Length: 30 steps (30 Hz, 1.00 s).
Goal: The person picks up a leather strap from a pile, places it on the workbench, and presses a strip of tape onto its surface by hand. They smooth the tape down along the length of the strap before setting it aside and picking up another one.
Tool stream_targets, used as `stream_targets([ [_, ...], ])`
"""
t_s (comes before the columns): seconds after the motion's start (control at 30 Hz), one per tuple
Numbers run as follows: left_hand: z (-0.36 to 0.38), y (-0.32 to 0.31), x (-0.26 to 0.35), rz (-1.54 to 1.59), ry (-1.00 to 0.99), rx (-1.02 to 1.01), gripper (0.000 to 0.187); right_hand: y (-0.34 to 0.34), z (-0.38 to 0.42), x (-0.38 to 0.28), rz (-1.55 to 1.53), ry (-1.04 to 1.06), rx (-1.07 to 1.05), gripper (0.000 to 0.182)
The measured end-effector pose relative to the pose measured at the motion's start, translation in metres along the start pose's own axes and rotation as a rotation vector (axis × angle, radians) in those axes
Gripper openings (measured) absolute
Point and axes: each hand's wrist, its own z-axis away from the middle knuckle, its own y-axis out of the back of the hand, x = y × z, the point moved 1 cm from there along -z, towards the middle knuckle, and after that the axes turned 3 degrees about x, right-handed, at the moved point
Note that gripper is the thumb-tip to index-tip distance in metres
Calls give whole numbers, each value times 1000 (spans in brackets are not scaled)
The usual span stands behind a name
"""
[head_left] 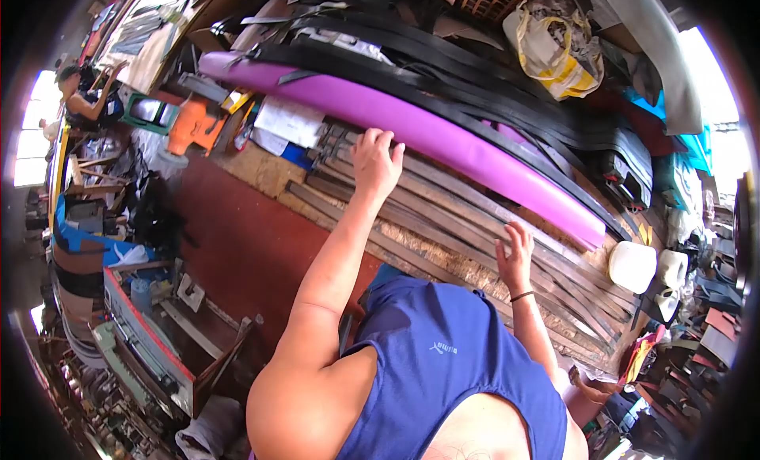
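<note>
Several long, dark brown leather-like strips (443,199) lie side by side across the bench, running from upper left to lower right. Over their upper left part is my left hand (378,163), its fingers bent and slightly apart beside a purple roll (380,115). Whether its fingertips touch the strips or the roll is hard to see. My right hand (516,254) is over the middle of the strips, with its fingers spread and curved and nothing visible in them. A dark band circles the right wrist.
Black strips (443,64) are heaped behind the purple roll. White papers (286,123) and an orange tool (195,126) lie at the left. A white container (632,267) stands at the right end. Another person (91,100) is at the far left. A stuffed bag (558,44) sits at the back.
</note>
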Motion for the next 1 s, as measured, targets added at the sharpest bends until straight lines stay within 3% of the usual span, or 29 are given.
stream_targets([
  [0.2,-92,-37,1,4,-91,14,25,0,-37,-20,-115,15,-80,38],
  [0.3,-137,-61,-9,-101,-138,-23,26,1,-40,-13,-143,-97,-91,35],
  [0.5,-190,-110,-5,-153,-242,-204,34,1,-41,1,-151,-147,-79,34],
  [0.6,-204,-138,-4,-414,-278,-353,36,8,-52,2,-165,-156,-68,34],
  [0.63,-207,-144,-9,-434,-302,-336,28,11,-58,1,-164,-153,-57,34],
  [0.7,-212,-149,-15,-410,-355,-276,17,13,-68,5,-163,-144,-22,34],
  [0.9,-226,-123,-15,116,-301,-44,24,18,-78,13,-177,-145,30,35],
  [1.0,-231,-101,-14,223,-290,-33,23,14,-91,12,-165,-73,6,34],
])
